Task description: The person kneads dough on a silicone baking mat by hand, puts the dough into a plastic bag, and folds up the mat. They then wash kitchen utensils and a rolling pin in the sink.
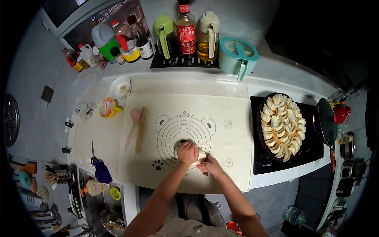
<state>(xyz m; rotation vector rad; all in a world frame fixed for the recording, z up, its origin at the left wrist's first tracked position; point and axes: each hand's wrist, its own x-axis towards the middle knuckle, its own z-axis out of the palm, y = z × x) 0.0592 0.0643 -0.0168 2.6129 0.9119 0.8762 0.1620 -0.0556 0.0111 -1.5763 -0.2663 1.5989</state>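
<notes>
A pale lump of dough (pixel 201 157) lies on the cream kneading mat (pixel 233 134), over the lower part of its printed bear and rings. My left hand (pixel 187 153) rests on top of the dough, fingers curled together around it and hiding much of it. At the dough's right end, my right hand (pixel 212 168) grips its edge with fingers drawn together. To the left on the mat lie a pink spoon (pixel 134 117) and a wooden rolling pin (pixel 140 130), side by side.
A dark round tray (pixel 262 146) of dumplings (pixel 282 124) sits on the black cooktop (pixel 272 166) at right, near a dark pan (pixel 327 122). A yellow cup (pixel 108 107) and white bowl (pixel 120 87) stand left. Bottles (pixel 185 35) and a teal pitcher (pixel 237 59) line the back; scissors (pixel 93 158) hang near the sink.
</notes>
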